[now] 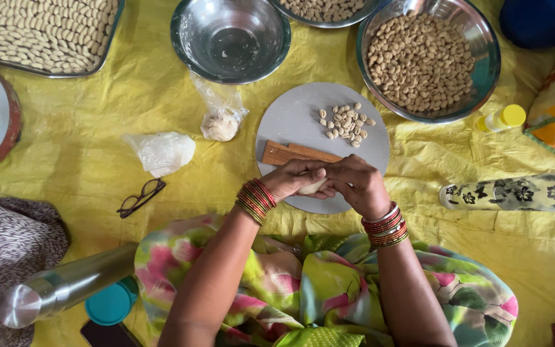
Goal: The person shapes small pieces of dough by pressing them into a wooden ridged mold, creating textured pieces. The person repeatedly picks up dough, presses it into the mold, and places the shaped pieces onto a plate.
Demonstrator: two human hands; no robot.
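Head view. The left hand (293,178) and right hand (356,186) meet over the near edge of a round grey board (290,119), fingers curled inward and pressed toward each other around a pale lump of dough (311,187). Only a sliver of the lump shows between the fingers; which hand bears more of it cannot be told. A ribbed wooden paddle (293,153) lies on the board just beyond the hands, touching neither as far as can be seen.

Finished work: a small heap of shaped dough pieces (347,121) sits on the far half of the board. A steel bowl (483,71) to the far right is filled well up with similar pieces, a tray (107,45) at the far left is covered with them, and a second bowl (329,22) at the top edge holds more.

Remaining stock: a dough ball in a clear plastic bag (220,122) lies left of the board, unworked, beside a crumpled bag (160,151). The centre steel bowl (187,38) holds no pieces.

Judgement: production is well advanced, given the full containers, but not complete; one lump is in hand and a further portion of dough awaits shaping.

Surroundings: yellow sheet (85,160), spectacles (140,197), a steel flask (65,289), a small yellow-capped bottle (501,118).
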